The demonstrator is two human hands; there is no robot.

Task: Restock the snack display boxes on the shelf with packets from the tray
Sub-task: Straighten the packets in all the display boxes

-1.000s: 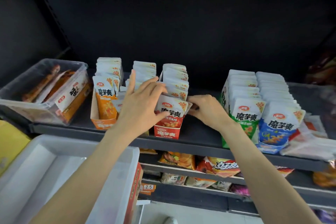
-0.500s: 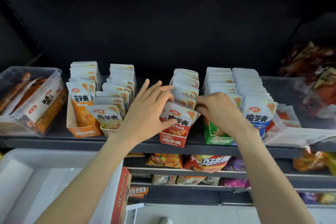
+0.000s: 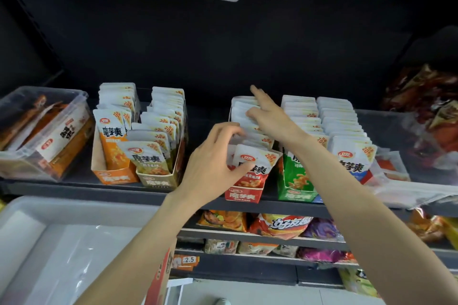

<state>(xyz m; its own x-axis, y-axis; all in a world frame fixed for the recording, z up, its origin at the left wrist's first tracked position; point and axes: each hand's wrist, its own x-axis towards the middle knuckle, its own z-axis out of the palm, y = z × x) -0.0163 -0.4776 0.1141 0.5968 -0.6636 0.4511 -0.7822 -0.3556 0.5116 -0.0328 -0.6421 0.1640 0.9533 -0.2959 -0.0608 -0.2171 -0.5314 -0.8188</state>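
a bare strip of shelf (image 3: 205,116) is left between the tan box (image 3: 158,182) and red box (image 3: 244,195) — elsewhere boxes are packed side by side.

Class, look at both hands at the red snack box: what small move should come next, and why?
Probably press the row level with the right hand, whose fingers lie on the packet tops in the red box, while the left hand steadies the front packet, which leans forward over the box's front.
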